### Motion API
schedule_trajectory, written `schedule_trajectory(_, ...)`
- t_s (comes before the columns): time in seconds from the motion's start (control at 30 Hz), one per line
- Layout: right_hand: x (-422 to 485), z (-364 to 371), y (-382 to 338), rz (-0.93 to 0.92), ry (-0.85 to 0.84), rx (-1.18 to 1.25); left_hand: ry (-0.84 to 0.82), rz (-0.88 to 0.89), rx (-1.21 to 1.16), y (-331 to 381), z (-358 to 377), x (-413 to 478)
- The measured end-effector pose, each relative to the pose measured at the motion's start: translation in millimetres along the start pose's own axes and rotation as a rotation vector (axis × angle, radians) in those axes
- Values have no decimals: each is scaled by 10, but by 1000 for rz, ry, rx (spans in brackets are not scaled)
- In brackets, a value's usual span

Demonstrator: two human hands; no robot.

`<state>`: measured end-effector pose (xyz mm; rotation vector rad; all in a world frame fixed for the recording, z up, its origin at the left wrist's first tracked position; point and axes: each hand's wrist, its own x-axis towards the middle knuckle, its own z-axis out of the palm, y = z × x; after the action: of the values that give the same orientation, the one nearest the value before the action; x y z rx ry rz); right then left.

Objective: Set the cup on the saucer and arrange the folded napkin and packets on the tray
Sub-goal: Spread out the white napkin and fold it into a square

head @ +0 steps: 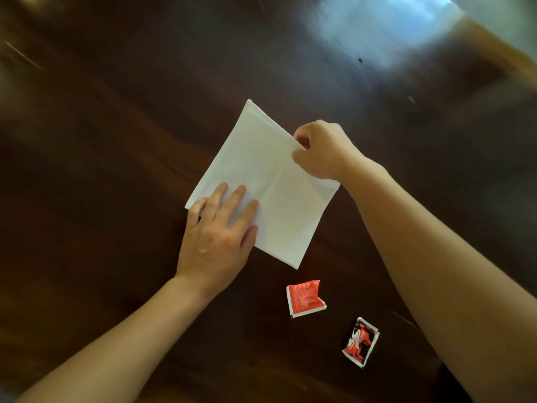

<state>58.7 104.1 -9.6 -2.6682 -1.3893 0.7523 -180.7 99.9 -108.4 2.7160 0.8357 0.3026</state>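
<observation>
A white paper napkin (267, 170) lies as a square on the dark wooden table (101, 141). My left hand (216, 231) rests flat on its near left corner, fingers spread. My right hand (322, 149) pinches the napkin's right edge between thumb and fingers. Two packets lie nearer to me on the table: a red one (305, 298) and a red-and-black one (361, 341). No cup, saucer or tray is in view.
A bright window reflection (386, 27) glares on the tabletop at the far right. A lighter wooden edge (494, 45) shows at the upper right corner.
</observation>
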Motion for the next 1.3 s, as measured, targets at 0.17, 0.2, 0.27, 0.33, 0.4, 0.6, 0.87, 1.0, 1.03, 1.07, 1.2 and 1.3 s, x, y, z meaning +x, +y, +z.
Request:
schedule_trajectory(0.17, -398, -39, -243, -99, 133, 26, -101, -26, 36, 55, -63, 43)
schedule_trajectory(0.2, -486, -18, -310, -124, 169, 1, -95, -28, 3, 56, -82, 48)
schedule_trajectory(0.27, -661, 60, -436, -163, 236, -53, -13, -94, -221, 34, -146, 62)
schedule_trajectory(0.33, -846, 213, -560, -169, 245, -64, 146, -342, -587, -26, -272, 121)
schedule_trajectory(0.4, -1028, 429, -677, -172, 185, -50, 337, -728, -908, -116, -448, 255)
schedule_trajectory(0.6, -1400, 907, -721, -121, 29, 104, 279, -1098, -1168, -298, -745, 444)
schedule_trajectory(0.87, -1286, 926, -652, 49, 430, 334, 53, -99, -323, -159, -616, 669)
schedule_trajectory(1.0, -995, 1184, -734, 23, 305, 339, -179, 17, -200, -165, -370, 727)
schedule_trajectory(1.03, -953, 1280, -700, 36, 257, 272, -184, 32, -152, -205, -316, 685)
schedule_trajectory(1.07, -934, 1374, -648, 51, 221, 186, -171, 44, -106, -243, -276, 629)
schedule_trajectory(1.2, -994, 1609, -402, 45, 216, -49, -186, 20, 56, -254, -175, 418)
schedule_trajectory(1.3, -1048, 1591, -199, -21, 208, -119, -260, -44, 129, -166, -145, 289)
